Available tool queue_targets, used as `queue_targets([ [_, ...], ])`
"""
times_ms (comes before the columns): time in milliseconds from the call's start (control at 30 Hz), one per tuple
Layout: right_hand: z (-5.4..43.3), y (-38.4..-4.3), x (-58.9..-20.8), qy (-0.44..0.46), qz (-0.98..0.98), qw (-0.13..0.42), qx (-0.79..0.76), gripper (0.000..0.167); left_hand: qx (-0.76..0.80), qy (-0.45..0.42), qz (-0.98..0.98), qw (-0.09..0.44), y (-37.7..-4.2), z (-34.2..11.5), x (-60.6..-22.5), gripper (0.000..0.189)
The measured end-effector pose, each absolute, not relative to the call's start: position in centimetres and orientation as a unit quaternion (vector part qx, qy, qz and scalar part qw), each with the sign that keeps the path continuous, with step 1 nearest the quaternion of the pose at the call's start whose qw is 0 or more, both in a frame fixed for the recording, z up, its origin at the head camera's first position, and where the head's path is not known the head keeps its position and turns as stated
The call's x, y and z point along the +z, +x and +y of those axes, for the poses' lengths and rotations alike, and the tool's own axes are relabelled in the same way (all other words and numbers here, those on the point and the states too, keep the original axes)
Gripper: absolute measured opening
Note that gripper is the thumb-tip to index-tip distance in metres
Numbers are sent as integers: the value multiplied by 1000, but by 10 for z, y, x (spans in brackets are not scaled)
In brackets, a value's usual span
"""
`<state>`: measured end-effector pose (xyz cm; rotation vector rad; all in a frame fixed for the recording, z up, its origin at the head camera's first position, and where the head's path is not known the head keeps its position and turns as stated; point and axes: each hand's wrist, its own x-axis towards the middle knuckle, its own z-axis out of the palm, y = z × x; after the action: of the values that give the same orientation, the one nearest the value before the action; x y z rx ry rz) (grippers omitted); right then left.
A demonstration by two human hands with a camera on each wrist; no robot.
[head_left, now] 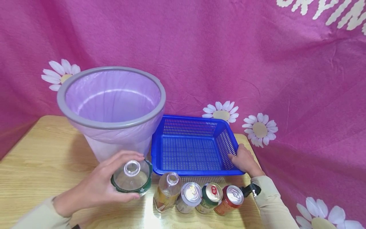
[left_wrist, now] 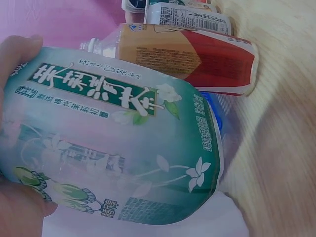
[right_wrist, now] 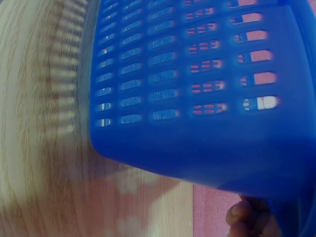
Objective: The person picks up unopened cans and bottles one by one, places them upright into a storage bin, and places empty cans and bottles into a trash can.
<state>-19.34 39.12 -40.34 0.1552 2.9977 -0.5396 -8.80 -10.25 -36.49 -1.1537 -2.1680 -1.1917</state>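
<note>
My left hand (head_left: pixel 100 179) grips a clear plastic bottle with a green tea label (head_left: pixel 147 181), thumb on one side and fingers on the other. In the head view the bottle's open, capless neck points up at the camera. Its printed label (left_wrist: pixel 98 128) fills much of the left wrist view. At the right end of a blue plastic basket (head_left: pixel 197 172), my right hand (head_left: pixel 246 160) holds the rim, thumb on the inner side. Curled fingertips (right_wrist: pixel 241 211) show below the basket's slotted wall (right_wrist: pixel 197 148) in the right wrist view. The basket has nothing inside.
A bin (head_left: pixel 111 125) lined with a translucent bag stands behind the left hand. Before the basket, a second plastic bottle (head_left: pixel 167 194), a white can (head_left: pixel 188 197), a green can (head_left: pixel 209 198) and a red can (head_left: pixel 229 200) line up on the wooden table (head_left: pixel 25 165). A pink cloth (head_left: pixel 183 47) hangs behind.
</note>
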Motion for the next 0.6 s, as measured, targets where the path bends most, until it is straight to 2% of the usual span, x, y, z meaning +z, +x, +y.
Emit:
queue_targets([
  [267, 391, -193, -403, 53, 981, 47, -179, 51, -420, -420, -781, 193, -88, -106, -351, 82],
  [600, 391, -193, -402, 57, 981, 49, -181, 51, -412, -437, -773, 204, -87, -111, -333, 81],
])
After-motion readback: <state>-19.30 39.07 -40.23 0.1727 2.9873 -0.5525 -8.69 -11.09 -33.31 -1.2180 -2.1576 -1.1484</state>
